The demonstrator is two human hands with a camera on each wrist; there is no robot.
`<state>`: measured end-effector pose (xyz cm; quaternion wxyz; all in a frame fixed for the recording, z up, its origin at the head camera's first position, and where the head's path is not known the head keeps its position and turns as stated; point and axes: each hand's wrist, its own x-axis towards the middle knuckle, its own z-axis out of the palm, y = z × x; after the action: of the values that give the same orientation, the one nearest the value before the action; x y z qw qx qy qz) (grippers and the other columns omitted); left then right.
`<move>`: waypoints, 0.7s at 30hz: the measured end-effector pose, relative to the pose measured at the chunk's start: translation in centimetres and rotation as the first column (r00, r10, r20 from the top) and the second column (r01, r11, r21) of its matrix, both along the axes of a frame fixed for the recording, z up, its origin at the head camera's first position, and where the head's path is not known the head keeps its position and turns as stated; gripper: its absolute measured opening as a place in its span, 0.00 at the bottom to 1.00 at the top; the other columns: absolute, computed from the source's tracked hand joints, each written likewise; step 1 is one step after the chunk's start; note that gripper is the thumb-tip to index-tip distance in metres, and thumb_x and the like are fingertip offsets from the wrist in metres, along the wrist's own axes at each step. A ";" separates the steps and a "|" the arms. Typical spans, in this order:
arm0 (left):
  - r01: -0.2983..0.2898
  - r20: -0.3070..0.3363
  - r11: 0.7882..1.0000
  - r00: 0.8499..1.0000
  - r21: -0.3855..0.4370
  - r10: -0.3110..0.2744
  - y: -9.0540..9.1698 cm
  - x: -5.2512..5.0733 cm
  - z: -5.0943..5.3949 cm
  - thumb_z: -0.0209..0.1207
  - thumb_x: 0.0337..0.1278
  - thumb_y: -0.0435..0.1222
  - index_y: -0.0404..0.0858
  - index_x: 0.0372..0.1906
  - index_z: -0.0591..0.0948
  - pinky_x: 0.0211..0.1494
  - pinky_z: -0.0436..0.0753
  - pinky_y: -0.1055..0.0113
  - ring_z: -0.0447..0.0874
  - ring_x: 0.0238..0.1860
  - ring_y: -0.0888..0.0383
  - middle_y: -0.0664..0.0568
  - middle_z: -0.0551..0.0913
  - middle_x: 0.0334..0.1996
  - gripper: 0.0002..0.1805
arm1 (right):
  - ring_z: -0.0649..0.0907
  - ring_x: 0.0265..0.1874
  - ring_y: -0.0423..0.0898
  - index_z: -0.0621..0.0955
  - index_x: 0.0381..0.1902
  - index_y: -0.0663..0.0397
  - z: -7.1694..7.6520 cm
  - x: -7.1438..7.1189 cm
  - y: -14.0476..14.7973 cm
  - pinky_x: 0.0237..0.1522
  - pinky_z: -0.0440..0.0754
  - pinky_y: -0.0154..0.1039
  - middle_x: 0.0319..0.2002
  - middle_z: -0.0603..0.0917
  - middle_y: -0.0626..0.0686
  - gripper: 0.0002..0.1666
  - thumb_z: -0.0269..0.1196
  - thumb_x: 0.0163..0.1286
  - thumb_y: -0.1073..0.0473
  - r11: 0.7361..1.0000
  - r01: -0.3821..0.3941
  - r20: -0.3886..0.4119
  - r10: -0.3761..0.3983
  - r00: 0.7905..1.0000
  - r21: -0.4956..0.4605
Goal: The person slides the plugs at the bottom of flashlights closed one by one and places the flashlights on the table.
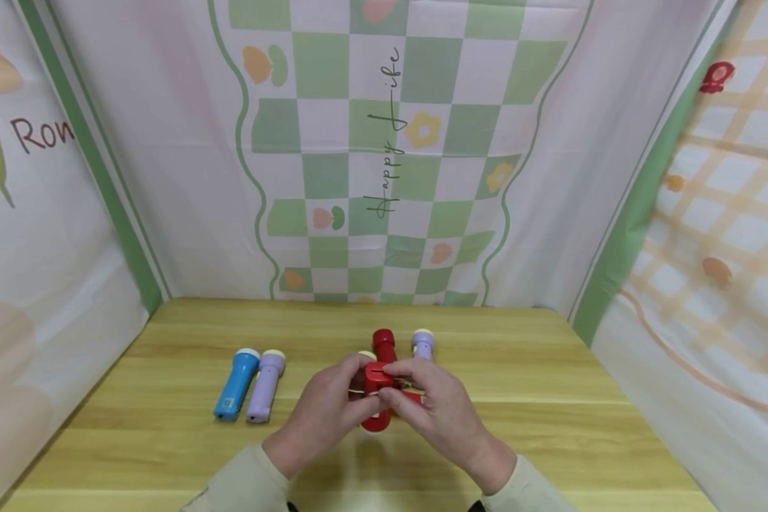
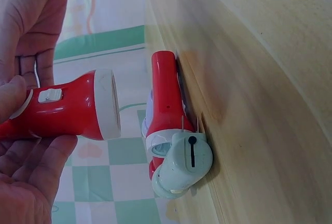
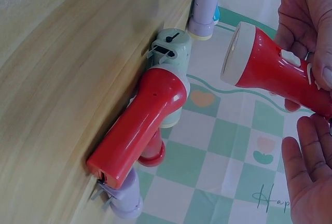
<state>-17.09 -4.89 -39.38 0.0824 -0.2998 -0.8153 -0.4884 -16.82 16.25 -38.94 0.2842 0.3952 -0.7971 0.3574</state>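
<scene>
Both hands are at a red flashlight [image 2: 67,112] held above the table, its white-rimmed lens end pointing down. In the head view its slotted tail faces up between the fingers. My left hand [image 1: 323,402] grips the body, with the thumb beside the white switch in the right wrist view. The thumb and index finger of my right hand [image 1: 444,402] pinch the tail end; its other fingers extend below. Beneath the hands, another red flashlight [image 3: 145,125] lies against a pale green flashlight [image 2: 189,156]. Metal prongs show at both.
On the left lie a blue flashlight [image 1: 235,384] and a purple flashlight [image 1: 266,387] side by side. Behind the hands are a further red flashlight [image 1: 383,341] and a purple one [image 1: 423,343]. Patterned curtains [image 1: 384,142] stand around the wooden table [image 1: 537,434].
</scene>
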 end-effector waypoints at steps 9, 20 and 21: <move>-0.007 -0.022 1.000 1.000 0.008 0.007 0.0 0.1 0.2 0.70 0.65 0.42 0.46 0.55 0.78 0.48 0.86 0.75 0.89 0.45 0.64 0.60 0.87 0.44 0.18 | 0.87 0.41 0.40 0.84 0.53 0.47 0.1 0.1 0.0 0.45 0.87 0.35 0.45 0.88 0.45 0.19 0.75 0.65 0.62 1.000 -0.005 0.003 0.006 1.000 -0.019; -0.005 -0.032 1.000 0.999 0.013 0.005 -0.1 0.3 0.2 0.71 0.64 0.40 0.46 0.56 0.78 0.48 0.86 0.75 0.88 0.45 0.64 0.60 0.87 0.44 0.19 | 0.87 0.42 0.40 0.84 0.53 0.47 0.3 0.3 -0.1 0.46 0.87 0.35 0.46 0.89 0.45 0.21 0.75 0.64 0.64 0.999 -0.018 0.005 0.018 1.000 -0.028; -0.006 -0.032 1.000 0.999 0.014 0.007 -0.1 0.3 0.2 0.71 0.64 0.40 0.46 0.55 0.78 0.48 0.86 0.75 0.88 0.45 0.64 0.60 0.87 0.44 0.19 | 0.87 0.42 0.40 0.84 0.53 0.47 0.3 0.3 -0.2 0.46 0.87 0.33 0.46 0.89 0.45 0.21 0.75 0.63 0.64 0.999 -0.022 0.006 0.022 1.000 -0.030</move>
<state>-16.77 -4.96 -39.13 0.0992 -0.3046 -0.8115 -0.4887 -16.55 16.10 -38.64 0.2835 0.3987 -0.7881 0.3736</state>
